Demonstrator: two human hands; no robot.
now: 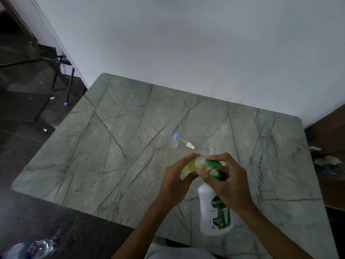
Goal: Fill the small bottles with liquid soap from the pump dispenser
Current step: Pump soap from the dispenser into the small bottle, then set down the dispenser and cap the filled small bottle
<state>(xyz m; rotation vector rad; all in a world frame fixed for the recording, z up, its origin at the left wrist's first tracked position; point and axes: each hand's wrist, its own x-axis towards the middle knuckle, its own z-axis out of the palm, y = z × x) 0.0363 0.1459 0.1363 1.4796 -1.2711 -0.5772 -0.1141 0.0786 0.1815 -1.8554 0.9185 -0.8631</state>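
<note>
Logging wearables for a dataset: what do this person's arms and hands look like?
The left hand and right hand are bare, no gloves. The left forearm and right forearm are uncovered to the frame's bottom edge; no sleeve, watch, ring or bracelet is visible.

A grey table (130,146) with dark veins stands against a plain white wall (186,43). Left of it the floor (28,202) is dark and glossy, with thin black metal legs (70,85) near the wall and a crumpled plastic bottle (31,249) lying much nearer. The light is dim, and a brown wooden surface (328,120) shows at the right
</note>
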